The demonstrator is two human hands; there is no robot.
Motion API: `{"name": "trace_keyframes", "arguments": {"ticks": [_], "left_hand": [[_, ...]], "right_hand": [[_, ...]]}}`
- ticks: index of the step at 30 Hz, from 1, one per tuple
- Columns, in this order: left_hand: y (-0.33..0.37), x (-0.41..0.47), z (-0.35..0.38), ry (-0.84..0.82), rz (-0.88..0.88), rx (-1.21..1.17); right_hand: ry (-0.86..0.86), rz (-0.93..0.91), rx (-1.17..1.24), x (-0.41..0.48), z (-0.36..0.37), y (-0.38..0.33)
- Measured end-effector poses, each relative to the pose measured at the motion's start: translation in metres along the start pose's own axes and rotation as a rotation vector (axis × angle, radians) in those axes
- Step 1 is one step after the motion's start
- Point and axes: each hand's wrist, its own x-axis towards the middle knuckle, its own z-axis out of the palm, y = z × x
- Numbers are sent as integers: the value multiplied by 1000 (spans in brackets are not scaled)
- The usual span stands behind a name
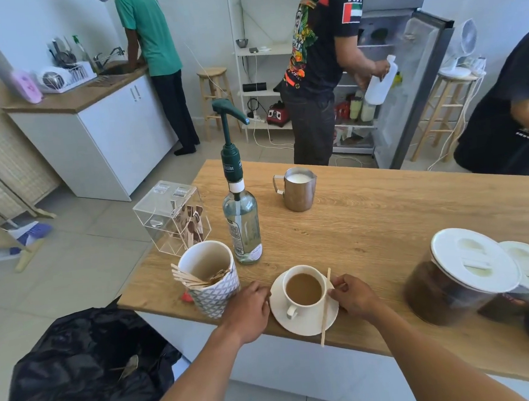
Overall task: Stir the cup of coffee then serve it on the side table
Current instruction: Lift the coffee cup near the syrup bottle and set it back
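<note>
We see a steel milk pitcher (pixel 298 189), a green-pumped clear glass bottle (pixel 242 230) and a clear acrylic box (pixel 170 219) on the wooden tabletop (pixel 368 224).

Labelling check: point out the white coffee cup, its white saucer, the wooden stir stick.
White ceramic coffee cup (pixel 304 270): head view, far inner wall.
Round white saucer (pixel 306 325): head view, bare near part.
Thin wooden stir stick (pixel 325 307): head view, mid-length.

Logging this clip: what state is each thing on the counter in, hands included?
cup: upright on saucer, holding milky coffee.
saucer: on counter, held at both sides.
stir stick: lying across saucer, outside cup.
left hand: holds saucer's left rim.
right hand: holds saucer's right rim.
milk jug: upright, milk inside.
pump bottle: upright, pump fitted.
coffee jar: lid on.
</note>
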Motion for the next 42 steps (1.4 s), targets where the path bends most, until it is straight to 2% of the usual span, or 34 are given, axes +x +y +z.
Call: {"name": "trace_keyframes", "arguments": {"ticks": [12, 16, 20, 25, 30, 34, 42], "left_hand": [[7, -1, -4, -5, 8, -20], [9, 1, -8, -10, 5, -26], [14, 6, -16, 7, -16, -91], [14, 14, -19, -122, -114, -308], [16, 22, -20, -193, -161, -503], [17, 26, -19, -209, -149, -522], [23, 28, -15, -210, -122, -550]], "right_hand": [[32, 25, -22, -21, -17, -3], [73, -18, -23, -29, -25, -8], [76, -96, -50, -35, -28, -8], [20, -129, -67, -38, -19, -3], [17, -195, -284, -40, -9, 2], [40, -248, -322, -42, 1, -1], [6, -225, -193, -55, 10, -16]]}}
